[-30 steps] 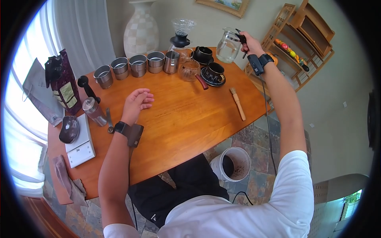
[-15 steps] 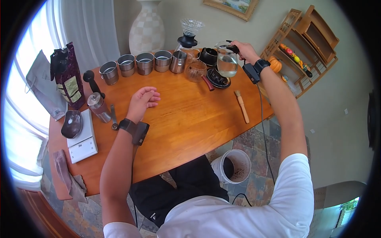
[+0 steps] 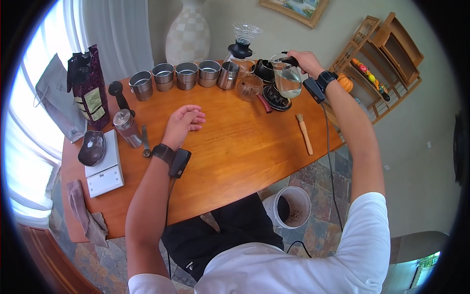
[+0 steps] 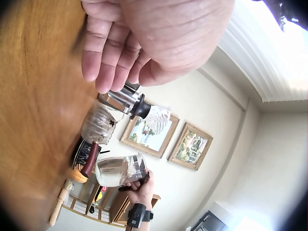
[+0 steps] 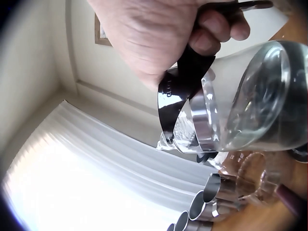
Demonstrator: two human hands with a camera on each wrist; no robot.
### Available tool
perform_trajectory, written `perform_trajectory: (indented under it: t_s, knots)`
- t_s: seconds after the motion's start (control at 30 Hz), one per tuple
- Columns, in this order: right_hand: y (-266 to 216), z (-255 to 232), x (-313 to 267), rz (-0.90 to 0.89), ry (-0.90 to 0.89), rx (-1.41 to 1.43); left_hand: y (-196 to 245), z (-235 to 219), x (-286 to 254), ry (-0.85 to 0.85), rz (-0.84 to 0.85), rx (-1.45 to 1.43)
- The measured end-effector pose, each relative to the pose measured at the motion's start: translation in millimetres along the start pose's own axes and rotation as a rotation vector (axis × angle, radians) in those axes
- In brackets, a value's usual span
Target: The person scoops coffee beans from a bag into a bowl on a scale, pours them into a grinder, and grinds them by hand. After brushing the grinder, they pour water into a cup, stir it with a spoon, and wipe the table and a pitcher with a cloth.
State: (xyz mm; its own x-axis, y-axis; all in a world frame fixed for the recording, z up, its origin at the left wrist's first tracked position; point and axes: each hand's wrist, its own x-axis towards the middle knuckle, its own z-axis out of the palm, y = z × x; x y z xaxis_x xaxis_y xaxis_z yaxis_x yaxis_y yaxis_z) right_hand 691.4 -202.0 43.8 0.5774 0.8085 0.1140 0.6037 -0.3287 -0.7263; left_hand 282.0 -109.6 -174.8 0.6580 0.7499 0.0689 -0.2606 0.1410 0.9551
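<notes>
My right hand (image 3: 307, 63) grips the black handle of a glass carafe (image 3: 288, 84) that is partly filled with clear water. In the head view the carafe overlaps the black cup on its lettered saucer (image 3: 278, 104) and hides most of that cup. The right wrist view has fingers curled round the handle (image 5: 185, 79), with the water surface slanting across the glass (image 5: 260, 96). My left hand (image 3: 183, 125) hovers over the middle of the wooden table, fingers loosely bent and nothing in them. Beside the saucer sits a glass pot with a red-brown handle (image 3: 265, 103).
A row of several metal cups (image 3: 186, 76), a steel pitcher (image 3: 228, 76) and a glass dripper (image 3: 241, 49) line the back. A brush (image 3: 305, 135) lies at right. Grinder (image 3: 126, 128), scale (image 3: 106, 169) and coffee bag (image 3: 89, 90) stand left; a bucket (image 3: 293, 208) is on the floor.
My right hand has brought the carafe down and across, from behind the cup and saucer to in front of them. The head view has turned slightly; my left hand keeps its loose pose.
</notes>
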Motion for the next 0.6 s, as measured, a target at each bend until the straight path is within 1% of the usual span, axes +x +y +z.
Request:
perform_trajectory:
  t_s: [0.1, 0.33, 0.4, 0.6]
  knots:
    - [-12, 3, -8, 0.0, 0.005, -0.029, 3, 2, -2, -0.001, 0.002, -0.003]
    - [-9, 6, 7, 0.003, 0.01, -0.07, 4, 3, -3, 0.005, -0.017, -0.015]
    - [-9, 7, 9, -0.024, 0.007, -0.07, 4, 3, -2, 0.003, -0.012, -0.004]
    - [-19, 8, 6, -0.028, 0.0, -0.114, 5, 3, -3, -0.006, -0.013, 0.004]
